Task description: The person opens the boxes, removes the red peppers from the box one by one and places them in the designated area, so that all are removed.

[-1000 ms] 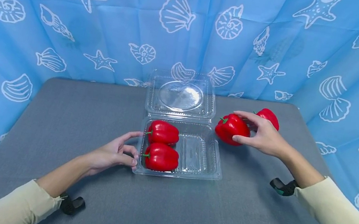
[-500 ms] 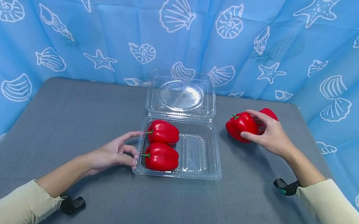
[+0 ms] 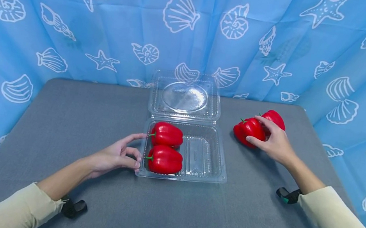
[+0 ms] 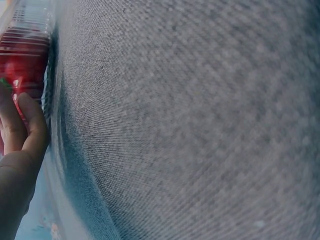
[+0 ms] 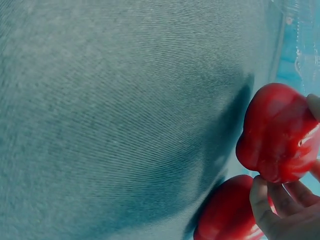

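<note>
Right of the clear container (image 3: pixel 198 155), right hand (image 3: pixel 274 141) grasps red pepper (image 3: pixel 249 131); left hand (image 3: pixel 113 157), fingers relaxed, touches container's side.

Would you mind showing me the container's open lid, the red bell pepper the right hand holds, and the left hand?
Open lid (image 3: pixel 184 97): head view, oval panel.
Held red bell pepper (image 3: pixel 251 129): head view, its side.
Left hand (image 3: pixel 114 156): head view, between wrist and fingers.

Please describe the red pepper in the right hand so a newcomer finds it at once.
On the grey table, look right of the open clear container. The red pepper is the nearer one there, the only one the right hand grips.
</note>
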`<state>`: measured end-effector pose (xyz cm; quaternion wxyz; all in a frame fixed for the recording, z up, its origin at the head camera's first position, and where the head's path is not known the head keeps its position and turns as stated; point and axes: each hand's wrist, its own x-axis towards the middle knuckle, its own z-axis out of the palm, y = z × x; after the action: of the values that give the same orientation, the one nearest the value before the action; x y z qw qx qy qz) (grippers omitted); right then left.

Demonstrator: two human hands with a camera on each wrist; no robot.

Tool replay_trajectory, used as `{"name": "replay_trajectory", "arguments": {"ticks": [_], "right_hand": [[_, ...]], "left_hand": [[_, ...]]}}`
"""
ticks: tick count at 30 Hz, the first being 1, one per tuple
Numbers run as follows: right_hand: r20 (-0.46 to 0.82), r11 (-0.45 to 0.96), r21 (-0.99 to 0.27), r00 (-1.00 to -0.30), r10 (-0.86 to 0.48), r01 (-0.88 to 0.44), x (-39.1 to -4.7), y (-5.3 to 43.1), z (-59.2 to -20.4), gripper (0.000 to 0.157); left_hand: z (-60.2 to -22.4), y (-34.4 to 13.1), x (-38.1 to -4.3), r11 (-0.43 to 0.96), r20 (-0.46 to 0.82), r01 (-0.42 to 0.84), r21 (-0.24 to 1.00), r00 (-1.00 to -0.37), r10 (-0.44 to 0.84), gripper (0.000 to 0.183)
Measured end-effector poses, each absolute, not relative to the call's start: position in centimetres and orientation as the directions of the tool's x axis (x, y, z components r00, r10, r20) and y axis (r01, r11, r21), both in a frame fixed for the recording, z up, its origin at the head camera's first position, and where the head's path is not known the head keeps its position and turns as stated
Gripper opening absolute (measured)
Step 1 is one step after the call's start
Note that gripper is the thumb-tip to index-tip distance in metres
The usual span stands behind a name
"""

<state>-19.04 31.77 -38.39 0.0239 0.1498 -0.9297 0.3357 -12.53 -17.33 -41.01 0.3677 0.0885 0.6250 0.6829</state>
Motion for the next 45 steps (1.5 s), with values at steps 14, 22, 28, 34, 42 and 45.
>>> {"name": "replay_trajectory", "arguments": {"ticks": [14,22,28,34,42,45], "right_hand": [[0.15,0.75,-0.605,-0.964,-0.221,-0.267,-19.4,31.8,-39.4,0.075],[0.164,0.757,-0.595,-0.962,-0.216,-0.272,-19.3,31.6,-39.1,0.076],[0.148,0.766,-0.591,-0.968,-0.203,-0.252,-19.4,31.4,-39.1,0.077],[0.141,0.77,-0.588,-0.969,-0.203,-0.247,-19.4,31.4,-39.1,0.077],[0.229,0.756,-0.584,-0.954,-0.195,-0.295,-19.6,31.1,-37.9,0.07],[0.253,0.751,-0.587,-0.949,-0.186,-0.304,-19.6,30.8,-37.0,0.066]], "left_hand": [[-41.0,-17.4,-12.5,0.058,-0.342,-0.39,0.919,-0.714,0.611,0.084],[-41.0,-17.4,-12.6,0.055,-0.345,-0.396,0.917,-0.713,0.61,0.085],[-41.0,-17.4,-12.5,0.048,-0.334,-0.389,0.92,-0.715,0.614,0.086],[-41.0,-17.4,-12.5,0.047,-0.327,-0.381,0.923,-0.717,0.616,0.086],[-41.1,-17.4,-12.4,0.04,-0.318,-0.376,0.926,-0.718,0.619,0.086],[-41.0,-17.4,-12.4,0.038,-0.317,-0.376,0.926,-0.718,0.62,0.086]]}}
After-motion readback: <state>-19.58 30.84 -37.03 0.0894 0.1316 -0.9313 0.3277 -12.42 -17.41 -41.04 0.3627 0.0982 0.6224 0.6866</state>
